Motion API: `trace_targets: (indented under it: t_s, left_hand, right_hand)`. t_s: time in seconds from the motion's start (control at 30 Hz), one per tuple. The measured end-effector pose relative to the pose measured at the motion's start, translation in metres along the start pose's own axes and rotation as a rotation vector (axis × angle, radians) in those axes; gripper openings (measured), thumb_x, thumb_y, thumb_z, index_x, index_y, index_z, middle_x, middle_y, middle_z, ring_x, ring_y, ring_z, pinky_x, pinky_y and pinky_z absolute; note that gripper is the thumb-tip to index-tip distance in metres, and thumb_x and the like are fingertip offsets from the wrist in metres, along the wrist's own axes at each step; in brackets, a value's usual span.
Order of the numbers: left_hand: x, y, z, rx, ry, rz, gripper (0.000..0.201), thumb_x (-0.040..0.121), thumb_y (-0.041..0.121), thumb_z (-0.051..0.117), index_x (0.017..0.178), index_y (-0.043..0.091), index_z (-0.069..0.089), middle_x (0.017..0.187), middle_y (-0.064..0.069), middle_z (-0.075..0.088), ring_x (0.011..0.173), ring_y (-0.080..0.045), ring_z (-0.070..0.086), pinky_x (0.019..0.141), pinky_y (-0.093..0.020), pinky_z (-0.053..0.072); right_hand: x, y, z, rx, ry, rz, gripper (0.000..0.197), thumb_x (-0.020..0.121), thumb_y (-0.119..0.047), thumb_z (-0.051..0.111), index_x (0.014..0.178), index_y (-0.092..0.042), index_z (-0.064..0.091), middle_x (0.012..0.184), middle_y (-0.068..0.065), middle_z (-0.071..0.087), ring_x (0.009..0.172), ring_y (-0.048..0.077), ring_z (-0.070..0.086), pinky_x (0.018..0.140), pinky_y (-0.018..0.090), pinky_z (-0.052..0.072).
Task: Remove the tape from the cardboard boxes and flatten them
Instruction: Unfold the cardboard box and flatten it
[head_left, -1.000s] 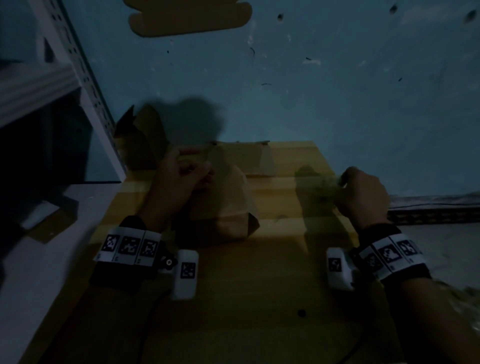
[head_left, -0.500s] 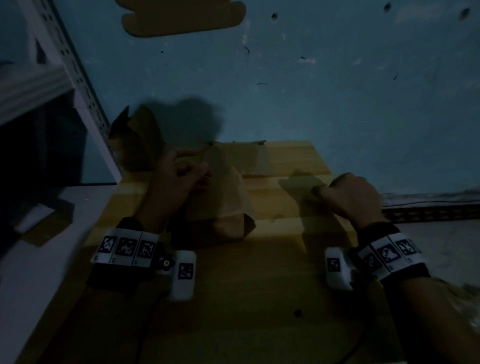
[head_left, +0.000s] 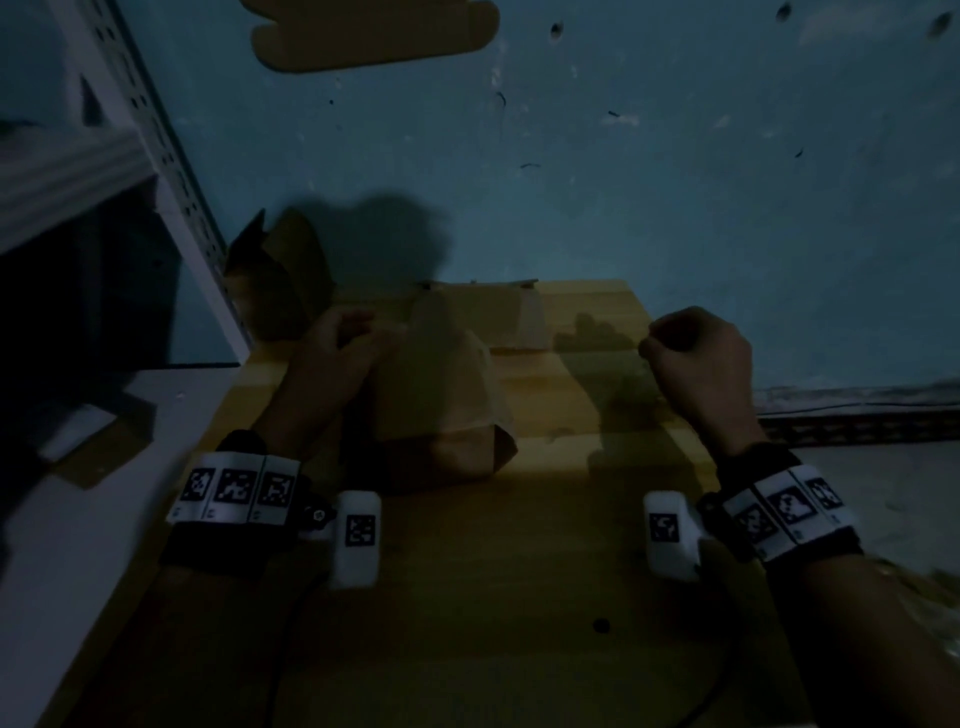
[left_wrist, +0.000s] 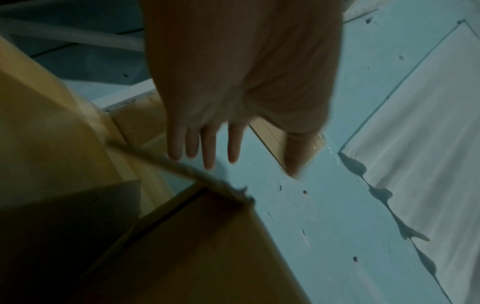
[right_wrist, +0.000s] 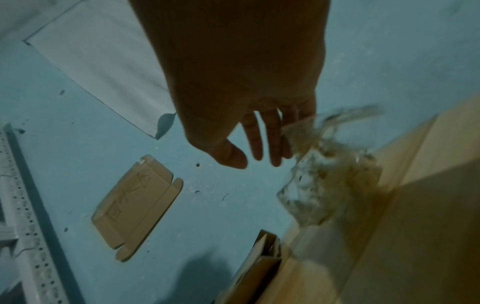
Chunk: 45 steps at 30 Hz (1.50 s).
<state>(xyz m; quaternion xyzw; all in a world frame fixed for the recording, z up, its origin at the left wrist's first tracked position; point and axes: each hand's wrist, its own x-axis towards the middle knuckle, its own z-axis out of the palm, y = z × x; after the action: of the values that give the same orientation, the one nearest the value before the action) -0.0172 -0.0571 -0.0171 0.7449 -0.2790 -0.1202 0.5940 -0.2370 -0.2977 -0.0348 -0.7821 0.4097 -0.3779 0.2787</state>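
A brown cardboard box (head_left: 441, 395) (left_wrist: 182, 246) (right_wrist: 415, 205) lies tilted on the wooden table (head_left: 467, 597). My left hand (head_left: 353, 338) (left_wrist: 262, 164) is at the box's upper left edge; in the left wrist view its fingers are straight and hold nothing. My right hand (head_left: 649, 348) (right_wrist: 254, 162) hovers right of the box with fingers curled. A crumpled wad of clear tape (right_wrist: 330, 174) (head_left: 618, 384) hangs from its outer fingers, free of the box.
An open cardboard box (head_left: 280, 280) stands on the floor beside the white perforated shelf upright (head_left: 156, 156) (right_wrist: 20, 205). A flattened cardboard piece (head_left: 374, 31) (right_wrist: 135, 205) lies on the blue floor beyond the table. The scene is very dim.
The right hand drifted slightly left and rose. The tape strip that stretched toward the box now hangs bunched under it. The left hand stayed at the box top.
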Motion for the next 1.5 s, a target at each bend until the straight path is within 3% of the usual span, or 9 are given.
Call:
trace_targets:
  t_s: [0.13,0.23,0.47,0.67,0.83,0.93,1.13,1.3,1.5]
  left_hand:
    - [-0.007,0.008,-0.001,0.044,-0.258,-0.027,0.097,0.064,0.034,0.082,0.148,0.022,0.036,0.137,0.01,0.041,0.121,-0.006,0.042,0.081,-0.012,0.045]
    - [-0.013,0.011,-0.003,0.321,-0.415,-0.065,0.132,0.047,0.045,0.092,0.155,0.033,0.017,0.154,0.009,0.025,0.134,-0.013,0.032,0.1,-0.03,0.04]
    - [-0.013,0.008,-0.004,0.432,-0.386,-0.035,0.127,0.054,0.029,0.095,0.153,0.037,0.017,0.16,0.003,0.018,0.143,-0.022,0.026,0.108,-0.039,0.034]
    - [-0.011,0.003,-0.005,0.417,-0.354,-0.015,0.14,0.027,0.065,0.089,0.15,0.038,0.027,0.156,0.005,0.027,0.138,-0.019,0.034,0.108,-0.039,0.039]
    - [-0.012,0.003,-0.006,0.358,-0.348,0.043,0.143,0.021,0.084,0.078,0.148,0.038,0.032,0.153,0.009,0.031,0.136,-0.015,0.036,0.11,-0.045,0.041]
    - [-0.011,0.002,-0.007,0.333,-0.345,0.062,0.138,0.021,0.083,0.079,0.145,0.04,0.036,0.151,0.01,0.034,0.135,-0.013,0.038,0.11,-0.046,0.041]
    - [-0.009,-0.001,-0.008,0.307,-0.359,0.098,0.13,0.025,0.081,0.081,0.142,0.04,0.04,0.148,0.012,0.036,0.133,-0.012,0.039,0.109,-0.045,0.043]
    - [-0.009,0.001,-0.007,0.293,-0.309,0.213,0.12,0.032,0.076,0.082,0.139,0.037,0.045,0.142,0.01,0.036,0.131,-0.009,0.039,0.107,-0.042,0.044]
    - [-0.007,-0.003,-0.008,0.349,-0.308,0.22,0.119,0.031,0.079,0.079,0.138,0.04,0.045,0.142,0.009,0.035,0.13,-0.011,0.039,0.107,-0.038,0.041]
  right_hand:
    - [-0.006,-0.008,0.011,0.108,0.018,-0.086,0.007,0.086,-0.014,0.072,0.093,-0.013,0.072,0.09,0.002,0.07,0.09,0.019,0.067,0.083,0.033,0.054]
    - [-0.013,-0.016,0.02,0.179,-0.052,-0.141,0.004,0.087,-0.012,0.07,0.09,-0.014,0.07,0.089,-0.003,0.071,0.089,0.015,0.067,0.084,0.037,0.057]
    - [-0.03,-0.032,0.034,0.314,-0.499,-0.155,0.017,0.089,-0.016,0.076,0.104,-0.021,0.069,0.104,-0.005,0.072,0.102,0.009,0.067,0.096,0.04,0.057]
    - [-0.037,-0.038,0.036,0.24,-0.794,-0.192,0.089,0.059,-0.047,0.092,0.139,-0.031,0.054,0.131,-0.017,0.061,0.122,0.002,0.056,0.106,0.038,0.05]
    - [-0.035,-0.036,0.037,0.229,-0.729,-0.288,0.082,0.062,-0.031,0.096,0.135,-0.025,0.059,0.126,-0.015,0.062,0.117,0.002,0.057,0.103,0.032,0.049]
    - [-0.032,-0.034,0.035,0.266,-0.684,-0.297,0.075,0.065,-0.022,0.096,0.132,-0.023,0.063,0.124,-0.012,0.065,0.113,0.002,0.06,0.098,0.026,0.05]
    - [-0.029,-0.029,0.029,0.396,-0.59,-0.264,0.059,0.074,-0.019,0.09,0.127,-0.018,0.064,0.114,-0.004,0.071,0.107,0.013,0.067,0.095,0.039,0.058]
    - [-0.031,-0.034,0.03,0.652,-0.591,-0.159,0.072,0.073,-0.004,0.086,0.136,-0.011,0.053,0.099,-0.003,0.074,0.096,0.01,0.071,0.086,0.026,0.056]
    - [-0.032,-0.039,0.026,0.671,-0.528,-0.232,0.073,0.065,-0.015,0.088,0.133,-0.011,0.06,0.124,-0.005,0.07,0.115,0.012,0.066,0.092,0.033,0.058]
